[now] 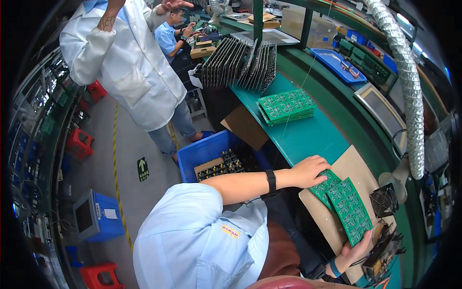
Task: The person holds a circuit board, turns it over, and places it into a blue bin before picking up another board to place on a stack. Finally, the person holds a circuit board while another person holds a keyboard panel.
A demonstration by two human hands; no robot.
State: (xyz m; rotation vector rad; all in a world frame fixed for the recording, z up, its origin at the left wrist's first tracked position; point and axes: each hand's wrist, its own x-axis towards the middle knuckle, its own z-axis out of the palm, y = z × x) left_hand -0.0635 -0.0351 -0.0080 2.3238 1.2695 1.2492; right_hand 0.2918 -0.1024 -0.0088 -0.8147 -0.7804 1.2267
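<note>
My left hand, with a black band on its wrist, has its fingers closed on the upper edge of a green circuit board panel. A second green circuit board panel overlaps it in front. My right hand grips that front panel by its lower end, thumb on the face. Both panels are tilted above a tan board on the bench. Farther up the green bench mat lies a stack of green circuit board panels.
Dark panels stand upright in rows beyond the stack. A blue bin with components is beside the bench. A small fan and a silver duct are at the right. A person in a white coat stands at the left.
</note>
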